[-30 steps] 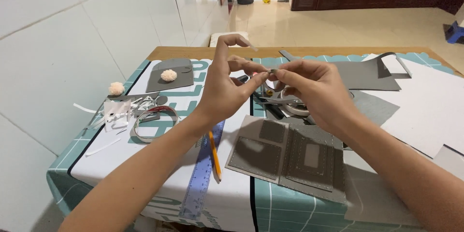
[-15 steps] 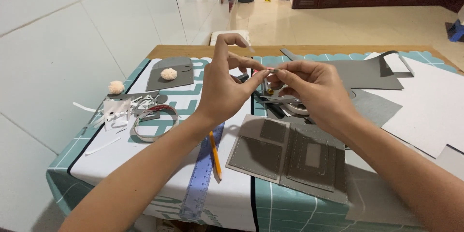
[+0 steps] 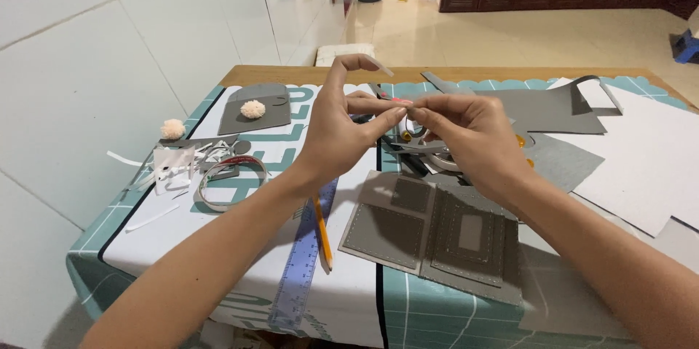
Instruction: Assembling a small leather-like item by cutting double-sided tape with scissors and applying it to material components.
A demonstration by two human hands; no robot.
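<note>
Up over table (image 3: 306, 72), my left hand (image 3: 342, 134) and right hand (image 3: 466, 134) pinch fingertips on something small between them, too tiny to identify; held high, clear of stitched grey felt wallet (image 3: 437, 236), pencil (image 3: 322, 232), ruler (image 3: 300, 269) below

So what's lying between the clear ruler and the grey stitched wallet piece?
A yellow pencil lies between the ruler and wallet piece, on white sheet, in the head view.

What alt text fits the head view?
Left hand and right hand meet fingertip to fingertip above a table, pinching something too small to identify. Below lie a stitched grey felt wallet piece, a yellow pencil, a translucent blue plastic ruler and two cream pom-poms.
</note>
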